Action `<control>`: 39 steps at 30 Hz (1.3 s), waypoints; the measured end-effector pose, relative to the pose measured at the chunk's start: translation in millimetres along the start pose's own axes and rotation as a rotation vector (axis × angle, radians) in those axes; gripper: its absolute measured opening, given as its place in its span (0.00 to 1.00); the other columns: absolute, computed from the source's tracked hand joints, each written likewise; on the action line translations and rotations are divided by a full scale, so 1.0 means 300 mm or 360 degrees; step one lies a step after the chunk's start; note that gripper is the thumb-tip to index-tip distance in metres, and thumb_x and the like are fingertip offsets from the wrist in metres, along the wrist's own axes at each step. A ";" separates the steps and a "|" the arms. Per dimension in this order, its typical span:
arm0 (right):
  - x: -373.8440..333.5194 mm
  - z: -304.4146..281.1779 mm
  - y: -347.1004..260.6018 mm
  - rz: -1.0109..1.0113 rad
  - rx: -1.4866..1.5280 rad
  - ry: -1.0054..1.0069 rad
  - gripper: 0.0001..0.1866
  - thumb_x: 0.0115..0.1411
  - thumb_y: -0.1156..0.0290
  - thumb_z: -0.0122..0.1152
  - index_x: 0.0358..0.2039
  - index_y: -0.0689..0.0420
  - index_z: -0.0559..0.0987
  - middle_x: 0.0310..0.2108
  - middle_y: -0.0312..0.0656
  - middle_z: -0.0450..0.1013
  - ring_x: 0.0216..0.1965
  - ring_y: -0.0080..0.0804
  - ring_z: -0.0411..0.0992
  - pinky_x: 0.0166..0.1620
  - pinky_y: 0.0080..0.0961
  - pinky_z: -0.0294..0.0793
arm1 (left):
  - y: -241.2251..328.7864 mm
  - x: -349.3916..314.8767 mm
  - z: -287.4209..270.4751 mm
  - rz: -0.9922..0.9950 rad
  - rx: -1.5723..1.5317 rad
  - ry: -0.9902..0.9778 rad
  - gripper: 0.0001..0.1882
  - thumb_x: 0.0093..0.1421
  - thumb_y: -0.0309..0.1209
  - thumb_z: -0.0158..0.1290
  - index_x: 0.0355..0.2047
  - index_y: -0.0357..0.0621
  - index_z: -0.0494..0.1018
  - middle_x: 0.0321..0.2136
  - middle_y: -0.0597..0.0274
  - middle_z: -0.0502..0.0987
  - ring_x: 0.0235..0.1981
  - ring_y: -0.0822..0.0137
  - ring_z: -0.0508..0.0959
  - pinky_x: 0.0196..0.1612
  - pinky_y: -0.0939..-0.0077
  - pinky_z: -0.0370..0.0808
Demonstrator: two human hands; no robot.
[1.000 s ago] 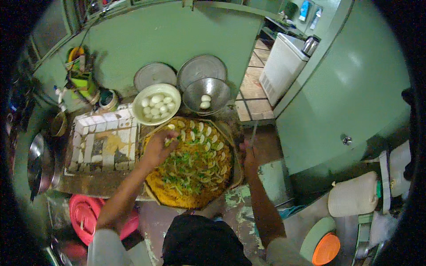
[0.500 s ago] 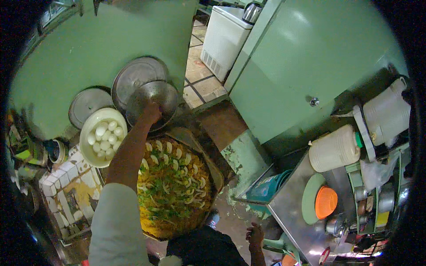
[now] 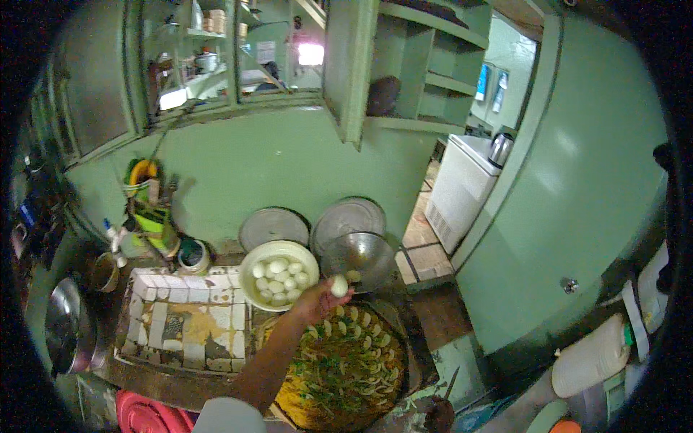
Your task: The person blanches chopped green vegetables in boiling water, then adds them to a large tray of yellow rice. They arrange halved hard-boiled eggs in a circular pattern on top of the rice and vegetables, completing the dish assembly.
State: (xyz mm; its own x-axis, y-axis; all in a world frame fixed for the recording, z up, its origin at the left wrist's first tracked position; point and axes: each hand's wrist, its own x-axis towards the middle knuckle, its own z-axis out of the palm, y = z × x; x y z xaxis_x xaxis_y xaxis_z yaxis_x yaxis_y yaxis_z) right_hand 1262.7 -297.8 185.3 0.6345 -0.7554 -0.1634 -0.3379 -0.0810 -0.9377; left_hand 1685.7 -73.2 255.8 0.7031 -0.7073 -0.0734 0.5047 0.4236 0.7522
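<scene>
My left hand is closed on a peeled boiled egg, held by the fingertips just in front of a steel bowl. Another small pale shape shows in that bowl; an egg or a reflection, I cannot tell. Beside my hand stands a cream bowl with several peeled eggs. Below my forearm lies a large pan of yellow food, topped with green herbs and pale crescent slices. At the lower right, my right hand grips a knife, blade pointing up.
Two round metal lids lean on the green wall behind the bowls. A tiled sink lies to the left, a metal basin beyond it. Right of the pan are a doorway with a white chest freezer and a plastic jerrycan.
My left hand has come out of the steel bowl and now shows an egg in its fingers. The knife in my right hand has come into view. The view has tilted up and left.
</scene>
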 end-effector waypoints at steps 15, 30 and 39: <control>-0.241 0.118 -0.049 -0.1326 -0.0408 -0.0884 0.14 0.64 0.66 0.46 0.47 0.57 0.73 0.24 0.40 0.69 0.25 0.30 0.67 0.28 0.26 0.67 | -0.637 -0.994 0.413 0.0295 0.0286 0.0855 0.25 0.55 0.19 0.51 0.55 0.42 0.65 0.45 0.63 0.74 0.46 0.68 0.74 0.51 0.74 0.71; -0.499 -0.011 -0.250 -0.0797 -0.0514 -0.1211 0.15 0.66 0.61 0.43 0.43 0.59 0.71 0.30 0.53 0.73 0.31 0.51 0.72 0.33 0.44 0.68 | -0.621 -1.054 0.599 0.0403 0.0257 0.0840 0.27 0.54 0.21 0.58 0.55 0.42 0.67 0.44 0.62 0.76 0.43 0.73 0.75 0.48 0.78 0.71; -0.543 0.216 -0.282 -0.0619 -0.0735 -0.1327 0.15 0.66 0.60 0.42 0.42 0.60 0.67 0.30 0.58 0.72 0.32 0.61 0.71 0.34 0.51 0.67 | -0.530 -1.099 0.452 0.0384 0.0171 0.0855 0.23 0.56 0.21 0.55 0.54 0.40 0.68 0.46 0.58 0.76 0.45 0.66 0.76 0.49 0.73 0.72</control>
State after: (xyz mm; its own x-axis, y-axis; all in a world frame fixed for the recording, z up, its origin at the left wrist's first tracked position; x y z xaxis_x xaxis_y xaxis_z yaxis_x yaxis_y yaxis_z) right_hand 1233.0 -125.8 271.5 0.9784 0.0536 -0.1997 -0.1286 -0.5985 -0.7908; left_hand 1305.6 15.8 249.2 0.9606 -0.2011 -0.1919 0.2653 0.4576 0.8487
